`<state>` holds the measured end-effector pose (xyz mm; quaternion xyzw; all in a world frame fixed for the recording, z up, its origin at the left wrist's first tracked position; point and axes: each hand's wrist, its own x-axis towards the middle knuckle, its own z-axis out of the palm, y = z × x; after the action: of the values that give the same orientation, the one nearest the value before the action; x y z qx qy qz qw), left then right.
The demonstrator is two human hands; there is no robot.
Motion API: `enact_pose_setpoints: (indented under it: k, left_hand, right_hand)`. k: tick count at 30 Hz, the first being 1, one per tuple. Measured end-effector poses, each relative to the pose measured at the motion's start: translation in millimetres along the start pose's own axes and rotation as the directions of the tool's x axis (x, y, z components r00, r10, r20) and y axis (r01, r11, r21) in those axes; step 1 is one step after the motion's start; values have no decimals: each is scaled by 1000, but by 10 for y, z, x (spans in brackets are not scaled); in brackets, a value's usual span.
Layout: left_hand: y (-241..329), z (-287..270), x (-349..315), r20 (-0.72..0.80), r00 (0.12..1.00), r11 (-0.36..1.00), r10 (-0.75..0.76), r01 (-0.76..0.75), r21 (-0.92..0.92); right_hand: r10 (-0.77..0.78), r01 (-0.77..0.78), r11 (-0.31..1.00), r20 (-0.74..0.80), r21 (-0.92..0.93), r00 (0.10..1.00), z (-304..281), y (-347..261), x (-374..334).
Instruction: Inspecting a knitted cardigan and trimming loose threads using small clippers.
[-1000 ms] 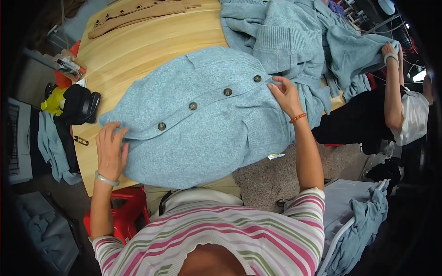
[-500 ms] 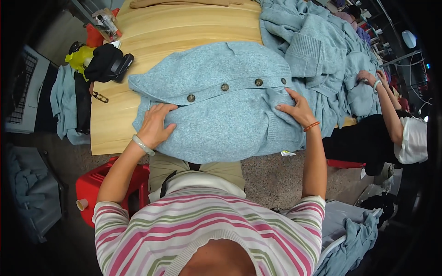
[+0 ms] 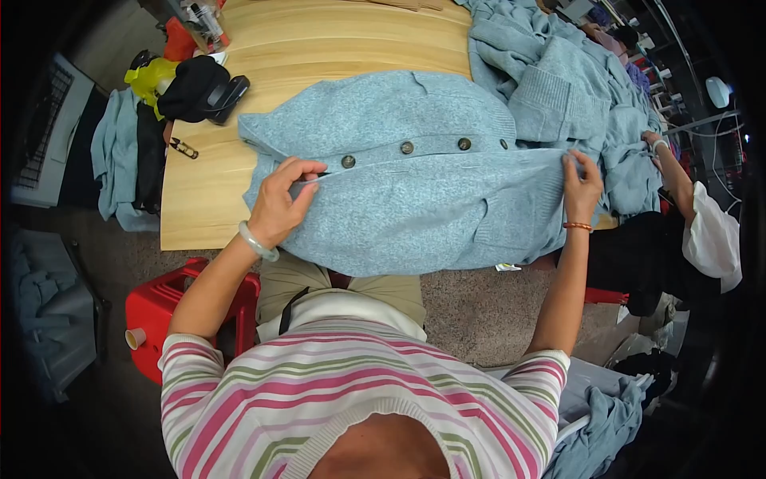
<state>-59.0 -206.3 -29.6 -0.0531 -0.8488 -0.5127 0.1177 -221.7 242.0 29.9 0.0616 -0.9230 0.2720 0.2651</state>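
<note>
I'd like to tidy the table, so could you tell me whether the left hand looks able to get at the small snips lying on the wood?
Probably yes. The left hand pinches the blue cardigan, and only bare table lies between it and the snips, though it would have to let go first.

The left hand is held at 10 o'clock, fingers pinched closed, wrist bent. The right hand is extended to 2 o'clock, fingers curled closed, forearm raised straight.

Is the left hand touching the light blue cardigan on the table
Touching. The head view shows the left hand pinching the front edge of the light blue cardigan between thumb and fingers, beside the buttons.
</note>
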Motion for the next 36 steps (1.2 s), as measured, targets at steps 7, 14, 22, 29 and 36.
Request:
enact_pose_setpoints:
  k: [7, 14, 22, 29, 36]
  left_hand:
    - [-167, -16, 40, 107, 966, 942, -236, 254, -221]
    - [-105, -178, -53, 33, 987, 973, -155, 158, -167]
    - [178, 71, -28, 116, 985, 936, 128, -159, 315]
    - [205, 449, 171, 105, 994, 998, -2, -4, 58]
    - [177, 408, 40, 175, 983, 870, -55, -39, 491]
  right_hand:
    - [-285, 142, 923, 386, 359, 877, 701, -1021, -526]
    - [-422, 311, 906, 678, 288, 601, 1289, -1867, -962]
    - [-489, 271, 854, 511, 444, 707, 1258, -2002, -1107]
    - [-490, 198, 801, 429, 564, 759, 1067, -1915, -1096]
    - [-524, 264, 789, 382, 554, 761, 1029, -1965, -1277]
